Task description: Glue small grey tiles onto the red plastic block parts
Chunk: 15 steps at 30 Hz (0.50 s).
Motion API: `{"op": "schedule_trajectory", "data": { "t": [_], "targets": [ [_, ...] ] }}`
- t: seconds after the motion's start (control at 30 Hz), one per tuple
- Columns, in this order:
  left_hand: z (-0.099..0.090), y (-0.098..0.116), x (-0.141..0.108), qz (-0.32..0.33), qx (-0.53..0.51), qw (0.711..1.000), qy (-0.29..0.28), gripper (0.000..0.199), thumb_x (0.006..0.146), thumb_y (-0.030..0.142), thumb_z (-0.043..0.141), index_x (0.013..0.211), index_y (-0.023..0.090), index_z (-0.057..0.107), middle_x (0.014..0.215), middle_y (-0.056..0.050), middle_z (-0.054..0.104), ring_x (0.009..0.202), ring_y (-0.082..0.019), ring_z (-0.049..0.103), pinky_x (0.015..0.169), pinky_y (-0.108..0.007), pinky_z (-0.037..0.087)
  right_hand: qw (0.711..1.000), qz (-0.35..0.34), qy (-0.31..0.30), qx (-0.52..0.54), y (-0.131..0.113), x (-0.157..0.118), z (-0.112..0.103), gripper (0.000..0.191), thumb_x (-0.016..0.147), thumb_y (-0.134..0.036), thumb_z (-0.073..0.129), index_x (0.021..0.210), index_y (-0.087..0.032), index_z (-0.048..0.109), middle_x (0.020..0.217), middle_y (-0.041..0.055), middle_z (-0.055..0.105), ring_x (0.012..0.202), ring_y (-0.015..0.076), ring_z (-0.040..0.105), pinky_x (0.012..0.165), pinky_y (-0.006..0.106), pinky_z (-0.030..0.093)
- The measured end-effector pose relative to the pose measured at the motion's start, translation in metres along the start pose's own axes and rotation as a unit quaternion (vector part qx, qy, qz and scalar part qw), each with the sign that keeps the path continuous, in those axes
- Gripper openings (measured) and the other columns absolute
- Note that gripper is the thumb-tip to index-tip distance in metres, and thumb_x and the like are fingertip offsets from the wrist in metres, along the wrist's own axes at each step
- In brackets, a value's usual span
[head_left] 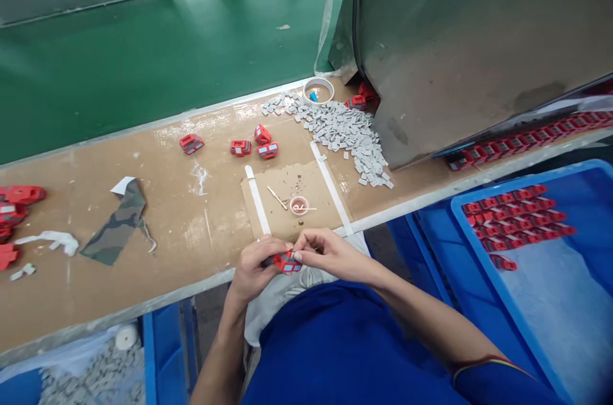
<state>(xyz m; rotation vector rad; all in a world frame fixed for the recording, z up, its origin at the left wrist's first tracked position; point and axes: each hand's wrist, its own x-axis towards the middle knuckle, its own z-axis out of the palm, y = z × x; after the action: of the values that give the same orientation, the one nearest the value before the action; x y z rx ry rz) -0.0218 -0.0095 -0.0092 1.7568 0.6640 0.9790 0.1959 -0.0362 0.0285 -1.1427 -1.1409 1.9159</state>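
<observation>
At the bench's front edge, my left hand [257,264] is wrapped round a small red toy vehicle part [287,262] with grey trim and pale windows. My right hand [330,254] meets it from the other side, thumb and forefinger pinched at its upper right edge. Whatever lies between those fingertips is too small to make out. Just beyond my hands, a small round dish [299,206] with reddish contents stands on a taped cardboard sheet [311,178]. A thin white stick [277,198] lies beside the dish.
Small grey pieces [347,133] are heaped at the right, by a tape roll [318,91] and a large metal housing [460,41]. Several red parts [267,150] lie behind the sheet. Camouflage cloth [117,226] is on the left. A blue crate [550,277] at right holds rows of red parts.
</observation>
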Motion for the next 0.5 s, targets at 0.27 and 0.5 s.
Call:
{"op": "schedule_trajectory", "data": {
  "t": [0.27,0.5],
  "targets": [
    [0.008,-0.003,-0.007,-0.026,-0.099,0.991,0.090,0.022,0.091,0.016,0.076,0.111,0.024,0.069,0.127,-0.012,0.072,0.117,-0.022,0.072,0.092,-0.032,0.060,0.986,-0.129,0.104,-0.013,0.024,0.000,0.024,0.037,0.093,-0.042,0.075,0.119,-0.022,0.059,0.112,0.0078,0.067,0.099,0.0195,0.068,0.086,0.033,0.056],
    [0.004,0.000,-0.003,-0.064,-0.141,0.986,0.069,0.021,0.094,0.031,0.074,0.112,0.020,0.072,0.127,-0.016,0.069,0.120,-0.026,0.069,0.098,-0.037,0.059,0.936,-0.240,0.173,-0.190,0.017,0.000,0.023,0.027,0.097,-0.021,0.068,0.123,-0.024,0.062,0.117,0.0078,0.065,0.104,0.0197,0.066,0.089,0.032,0.056]
  ]
}}
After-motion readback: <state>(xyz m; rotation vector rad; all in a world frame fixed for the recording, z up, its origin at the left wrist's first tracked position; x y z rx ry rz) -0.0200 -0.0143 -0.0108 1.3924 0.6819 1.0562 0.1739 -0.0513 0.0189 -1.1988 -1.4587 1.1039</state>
